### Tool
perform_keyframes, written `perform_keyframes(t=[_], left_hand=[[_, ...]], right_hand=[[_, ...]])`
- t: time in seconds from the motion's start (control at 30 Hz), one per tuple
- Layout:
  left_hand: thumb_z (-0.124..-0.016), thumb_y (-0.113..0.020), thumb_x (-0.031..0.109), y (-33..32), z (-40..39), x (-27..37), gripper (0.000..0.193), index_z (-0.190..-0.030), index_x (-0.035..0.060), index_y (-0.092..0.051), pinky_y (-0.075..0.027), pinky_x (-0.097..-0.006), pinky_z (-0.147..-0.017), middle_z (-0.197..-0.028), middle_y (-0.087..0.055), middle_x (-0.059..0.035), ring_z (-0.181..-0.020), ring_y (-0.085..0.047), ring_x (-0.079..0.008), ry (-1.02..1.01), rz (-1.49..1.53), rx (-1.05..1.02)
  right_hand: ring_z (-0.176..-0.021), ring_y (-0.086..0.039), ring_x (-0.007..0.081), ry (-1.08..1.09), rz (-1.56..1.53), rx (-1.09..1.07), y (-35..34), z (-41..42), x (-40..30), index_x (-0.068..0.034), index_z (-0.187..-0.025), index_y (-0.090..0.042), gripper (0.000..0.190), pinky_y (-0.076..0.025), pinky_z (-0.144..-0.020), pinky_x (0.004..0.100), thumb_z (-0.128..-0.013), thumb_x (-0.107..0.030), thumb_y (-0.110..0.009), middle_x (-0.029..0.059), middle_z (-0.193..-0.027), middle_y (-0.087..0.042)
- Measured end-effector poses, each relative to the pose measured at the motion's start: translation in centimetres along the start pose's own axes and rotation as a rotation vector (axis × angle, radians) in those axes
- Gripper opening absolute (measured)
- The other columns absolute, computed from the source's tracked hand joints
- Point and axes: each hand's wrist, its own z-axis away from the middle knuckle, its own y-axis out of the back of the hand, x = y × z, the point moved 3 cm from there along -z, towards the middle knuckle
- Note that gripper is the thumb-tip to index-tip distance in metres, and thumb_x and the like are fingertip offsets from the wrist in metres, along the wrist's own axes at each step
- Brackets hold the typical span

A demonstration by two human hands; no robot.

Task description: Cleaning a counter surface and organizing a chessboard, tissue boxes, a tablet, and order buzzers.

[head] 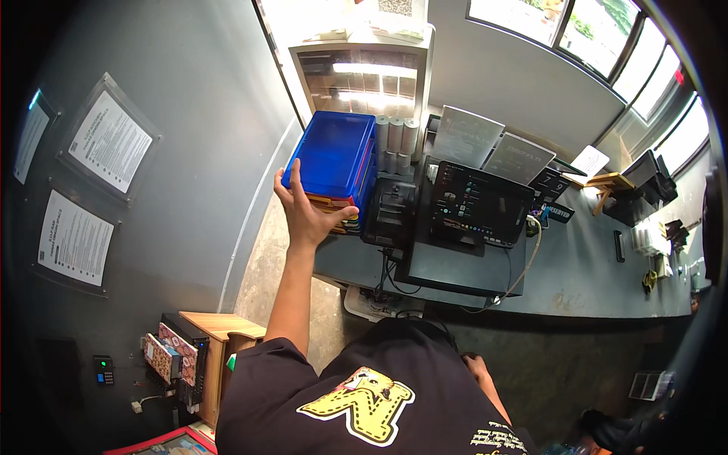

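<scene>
My left hand (311,213) reaches to the front left corner of a blue plastic drawer unit (335,153) on the counter's left end. Its fingers are spread along the unit's top edge and the thumb lies near the front, where coloured layers show below the lid; whether it bears any weight cannot be told. Down beside my dark T-shirt is my right hand (473,364), partly hidden, with its fingers unclear. Just right of the blue unit sits a black device (390,210), and several paper rolls (396,136) are stacked behind it.
A touchscreen monitor (479,205) stands on the grey counter (569,273), with cables trailing at its front. Behind the rolls is a glass-fronted cabinet (364,79). A wooden stand (611,185) is farther right. At lower left, a wooden cabinet (219,330) stands by the wall.
</scene>
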Motion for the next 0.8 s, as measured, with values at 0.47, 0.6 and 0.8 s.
perform_keyframes(t=[0.47, 0.6, 0.8], left_hand=[[-0.058, -0.103, 0.057, -2.2, -0.1, 3.2, 0.142, -0.167, 0.0174, -0.020, -0.051, -0.0645, -0.113, -0.154, -0.020, -0.0318, -0.142, -0.038, -0.0553, 0.159, -0.047, 0.084], [-0.059, -0.102, 0.058, -1.0, 0.6, 2.5, 0.138, -0.164, 0.0183, -0.022, -0.051, -0.0650, -0.113, -0.154, -0.021, -0.0300, -0.142, -0.038, -0.0539, 0.181, -0.099, 0.096], [-0.059, -0.104, 0.058, -1.4, 0.2, 1.0, 0.135, -0.160, 0.0171, -0.025, -0.050, -0.0650, -0.114, -0.156, -0.019, -0.0309, -0.144, -0.036, -0.0546, 0.203, -0.080, 0.083]], right_hand=[[-0.094, -0.075, 0.0283, -0.031, -0.111, -0.155, 2.8, -5.4, 4.9, -0.006, -0.132, -0.072, 0.032, -0.060, -0.080, 0.0452, -0.105, -0.022, -0.066, 0.0119, -0.109, -0.077], [-0.092, -0.075, 0.0291, -0.116, -0.096, -0.182, 3.1, -5.8, 4.5, -0.009, -0.133, -0.072, 0.032, -0.060, -0.076, 0.0463, -0.104, -0.023, -0.067, 0.0108, -0.112, -0.076], [-0.099, -0.077, 0.0320, 0.054, 0.222, -0.273, 1.5, -3.7, -1.1, -0.009, -0.136, -0.075, 0.037, -0.061, -0.086, 0.0469, -0.104, -0.028, -0.066, 0.0149, -0.121, -0.079]])
